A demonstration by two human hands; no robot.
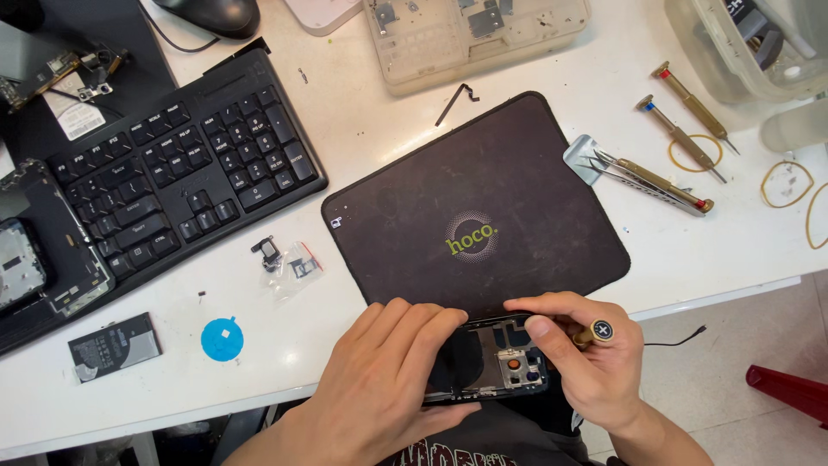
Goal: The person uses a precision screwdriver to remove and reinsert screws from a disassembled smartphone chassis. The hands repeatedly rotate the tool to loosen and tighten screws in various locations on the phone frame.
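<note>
My left hand (388, 371) grips an opened phone (500, 362) from the left, holding it over the table's near edge. Its dark inner plate and an orange part show between my hands. My right hand (586, 362) holds a brass screwdriver (597, 332) by its round cross-marked cap, with the tip pointing down into the phone. A black mat (483, 198) with a green logo lies just beyond both hands.
A black keyboard (172, 173) sits at the left, with a phone battery (114, 347) and a blue round sticker (222, 339) nearer me. Small bagged parts (289, 263) lie left of the mat. Tweezers (647, 179), screwdrivers (681, 134) and rubber bands (787, 183) are at the right. Plastic trays (474, 34) stand behind.
</note>
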